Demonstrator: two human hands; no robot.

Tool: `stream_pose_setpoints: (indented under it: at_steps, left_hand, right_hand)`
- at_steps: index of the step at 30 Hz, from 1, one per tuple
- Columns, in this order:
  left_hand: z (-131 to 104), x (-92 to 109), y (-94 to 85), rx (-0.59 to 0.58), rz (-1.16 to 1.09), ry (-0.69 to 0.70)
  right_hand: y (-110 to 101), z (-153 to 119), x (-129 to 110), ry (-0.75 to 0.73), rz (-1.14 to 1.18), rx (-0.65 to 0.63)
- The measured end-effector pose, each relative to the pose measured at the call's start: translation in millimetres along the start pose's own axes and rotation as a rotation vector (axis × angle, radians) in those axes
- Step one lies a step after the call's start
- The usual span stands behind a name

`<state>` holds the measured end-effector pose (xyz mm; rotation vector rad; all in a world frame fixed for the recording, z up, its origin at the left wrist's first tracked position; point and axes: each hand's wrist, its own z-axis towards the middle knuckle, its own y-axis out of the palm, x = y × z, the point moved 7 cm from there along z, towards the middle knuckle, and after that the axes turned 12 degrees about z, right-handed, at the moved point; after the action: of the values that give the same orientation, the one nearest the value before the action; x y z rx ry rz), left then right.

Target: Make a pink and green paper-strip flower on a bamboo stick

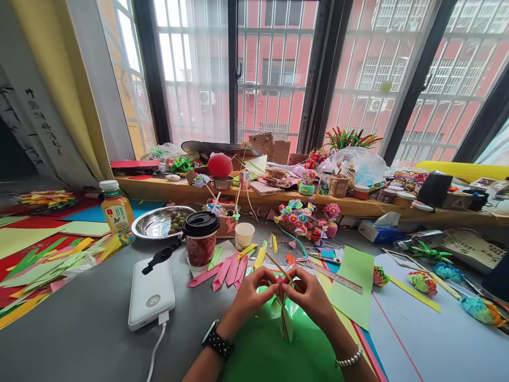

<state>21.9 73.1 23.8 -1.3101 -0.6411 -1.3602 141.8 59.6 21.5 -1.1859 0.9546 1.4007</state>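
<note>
My left hand (257, 291) and my right hand (309, 293) meet above a green surface (262, 350), thumbs and fingertips pinched together. Between them they hold a folded paper piece (287, 321), its pale green strips hanging down and a bit of pink showing at the fingertips. A thin wooden stick (277, 262) slants up and left from the fingers; whether it is joined to the paper is hidden. Just beyond my left hand lie several folded pink paper strips (226, 271). Beside my right hand are a patterned ruler (338, 278) and light green paper (356, 286).
Left of my arms are a white power bank (151, 292) with a cable, a lidded cup (201, 241), a paper cup (244, 235), a metal plate (149, 225) and a juice bottle (117, 209). Scissors (325, 258) and paper flowers (422, 283) lie right. A crowded sill (262, 196) runs behind.
</note>
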Motion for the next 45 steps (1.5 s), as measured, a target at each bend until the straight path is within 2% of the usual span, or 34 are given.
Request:
stream_pose_setpoints:
  at_steps: [7,17,27,34,41,45]
  left_hand:
    - [1,0,0.0,-0.007,0.015,-0.025]
    - [0,-1,1.1,-0.022,0.012,0.003]
    - [0,-4,1.6,-0.02,-0.028,-0.038]
    - [-1,-3,2.4,-0.049,-0.035,-0.02]
    - [-2,3,-0.3,-0.011,0.045,0.021]
    - [-3,6,-0.7,-0.008,0.055,0.037]
  right_hand:
    - [0,2,-1,0.008,0.076,-0.015]
    - [-1,2,-1,0.014,0.073,-0.021]
    - [-1,2,-1,0.006,0.054,-0.026]
    - [-2,0,-3,-0.033,-0.026,0.005]
    - [-2,-2,-12,-0.087,-0.158,0.038]
    - [-2,-2,-14,-0.089,-0.138,0.016]
